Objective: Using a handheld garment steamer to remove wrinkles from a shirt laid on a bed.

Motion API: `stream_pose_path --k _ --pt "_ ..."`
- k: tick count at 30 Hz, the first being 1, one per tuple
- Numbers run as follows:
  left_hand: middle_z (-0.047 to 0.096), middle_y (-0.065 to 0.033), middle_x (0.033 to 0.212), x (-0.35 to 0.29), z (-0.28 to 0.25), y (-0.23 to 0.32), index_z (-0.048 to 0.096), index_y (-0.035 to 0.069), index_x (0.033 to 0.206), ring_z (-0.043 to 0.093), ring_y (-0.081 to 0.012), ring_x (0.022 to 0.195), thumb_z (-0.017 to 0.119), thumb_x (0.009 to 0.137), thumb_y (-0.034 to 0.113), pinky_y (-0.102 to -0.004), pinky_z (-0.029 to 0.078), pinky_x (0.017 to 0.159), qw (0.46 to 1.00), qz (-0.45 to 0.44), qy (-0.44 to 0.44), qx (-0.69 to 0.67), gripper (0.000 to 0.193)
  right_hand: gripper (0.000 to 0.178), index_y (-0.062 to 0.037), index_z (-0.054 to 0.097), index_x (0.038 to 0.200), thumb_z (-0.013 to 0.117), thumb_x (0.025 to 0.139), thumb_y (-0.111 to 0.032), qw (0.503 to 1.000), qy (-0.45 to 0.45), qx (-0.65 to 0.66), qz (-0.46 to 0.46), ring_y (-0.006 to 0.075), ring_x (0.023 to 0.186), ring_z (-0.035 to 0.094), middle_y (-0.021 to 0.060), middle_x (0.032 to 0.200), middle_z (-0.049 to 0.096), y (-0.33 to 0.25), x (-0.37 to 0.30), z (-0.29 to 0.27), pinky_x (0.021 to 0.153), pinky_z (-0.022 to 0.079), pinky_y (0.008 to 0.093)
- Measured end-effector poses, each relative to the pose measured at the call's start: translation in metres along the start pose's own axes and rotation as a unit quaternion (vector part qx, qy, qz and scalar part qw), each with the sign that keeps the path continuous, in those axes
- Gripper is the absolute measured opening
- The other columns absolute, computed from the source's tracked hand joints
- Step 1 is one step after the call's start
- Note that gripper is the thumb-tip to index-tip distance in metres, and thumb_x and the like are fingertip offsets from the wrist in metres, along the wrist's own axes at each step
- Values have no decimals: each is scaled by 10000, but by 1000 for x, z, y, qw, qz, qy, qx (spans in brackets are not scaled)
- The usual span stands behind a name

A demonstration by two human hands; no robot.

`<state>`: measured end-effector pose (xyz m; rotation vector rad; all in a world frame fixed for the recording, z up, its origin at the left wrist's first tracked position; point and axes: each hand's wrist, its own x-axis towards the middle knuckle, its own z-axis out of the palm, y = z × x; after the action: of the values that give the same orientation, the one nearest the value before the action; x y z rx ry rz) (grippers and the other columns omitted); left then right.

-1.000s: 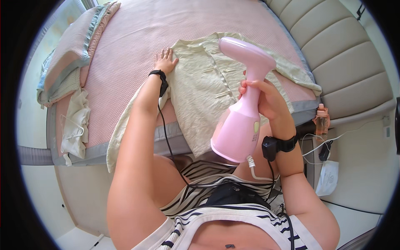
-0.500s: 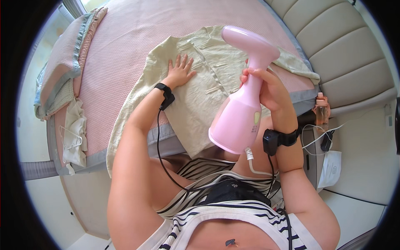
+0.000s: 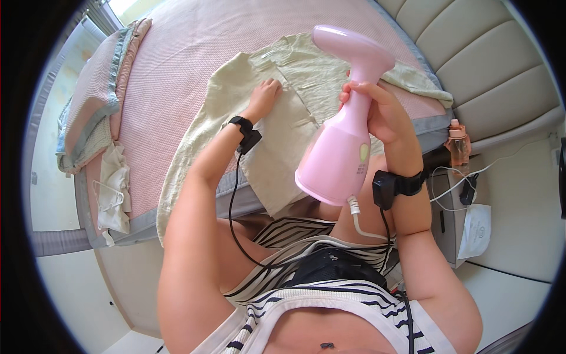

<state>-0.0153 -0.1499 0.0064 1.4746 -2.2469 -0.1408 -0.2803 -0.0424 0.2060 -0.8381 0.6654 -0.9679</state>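
Note:
A cream button-front shirt (image 3: 236,88) lies spread over the bed's near side, one edge hanging toward my lap. On its upper part rests my left hand (image 3: 264,99), fingers curled together against the cloth by the button placket; the fingertips are partly hidden. My right hand (image 3: 380,109) is wrapped round the handle of a pink handheld garment steamer (image 3: 336,165). The steamer is upright above the shirt, its head at the top pointing left and its white cord leaving the base.
The bed has a pink quilted cover (image 3: 171,76) and a folded pillow (image 3: 94,97) at left. A white hanger (image 3: 110,197) lies on white cloth at the bed's edge. At right stand a padded headboard (image 3: 471,53), a water bottle (image 3: 457,144) and a bedside cabinet (image 3: 442,227) with cables.
My left hand has gone from lying flat with fingers spread to curled, shifting slightly right toward the placket. The steamer has risen a little in my right hand.

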Motion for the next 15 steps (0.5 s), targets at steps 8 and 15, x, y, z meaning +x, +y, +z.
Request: stream_pose_path --k 8,15 --pt "523 -108 1073 -3 1 3 532 89 1031 493 -300 1012 507 869 244 -377 402 868 998 55 15 -14 226 169 -16 531 880 608 775 -124 1000 3 -12 4 158 706 553 88 763 573 0 3 -3 647 456 280" --pt "248 -79 1430 -1 -64 -44 296 136 1368 133 -256 1350 348 893 482 -484 80 1077 908 -150 -80 383 589 181 -11 534 886 611 772 -127 999 20 -41 21 154 708 549 82 778 570 11 6 4 648 449 275"
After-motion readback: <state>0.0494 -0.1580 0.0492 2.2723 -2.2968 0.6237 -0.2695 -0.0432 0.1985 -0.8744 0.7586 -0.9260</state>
